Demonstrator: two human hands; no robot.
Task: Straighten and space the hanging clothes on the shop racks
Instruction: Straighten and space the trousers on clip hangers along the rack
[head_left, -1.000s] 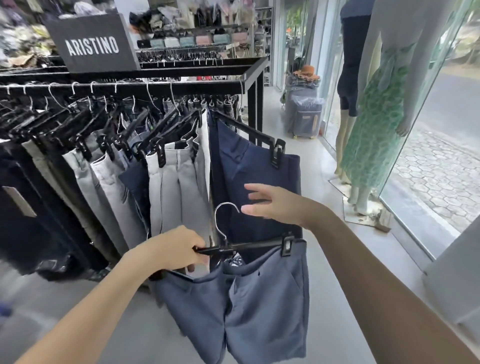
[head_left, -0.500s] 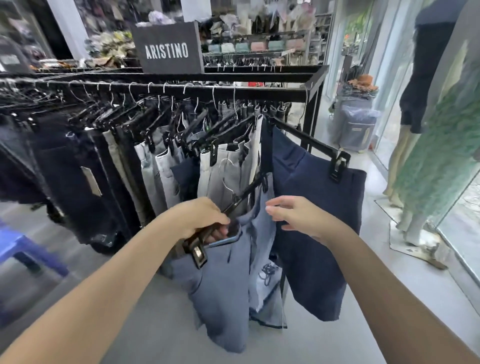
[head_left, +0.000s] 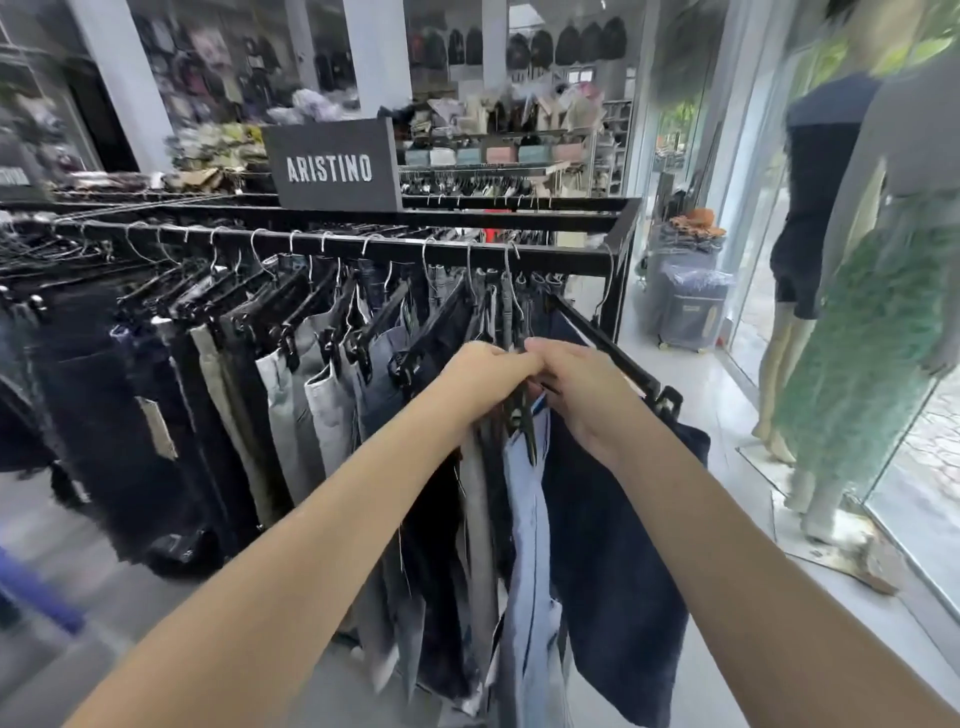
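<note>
The hanger (head_left: 521, 422) of the light blue shorts (head_left: 527, 519) was gripped by the left hand (head_left: 488, 382) under the right end of the rail (head_left: 395, 244), probably to settle it there. The right hand (head_left: 584, 397) was held against the left one, its grasp not discernible.

Under the rail (head_left: 363, 243) the hangers (head_left: 291, 312) crowd together along nearly its whole length. Their garments touch and leave no open slot. At the rail's right end the navy shorts (head_left: 623, 519) swing outward, with a gap between them and the end post (head_left: 621, 280). Behind the rail's middle a sign (head_left: 332, 169) blocks reach. Past the rail's right end the floor aisle (head_left: 711, 410) lies open up to the mannequins (head_left: 872, 364) and a wrapped suitcase (head_left: 691, 312).
</note>
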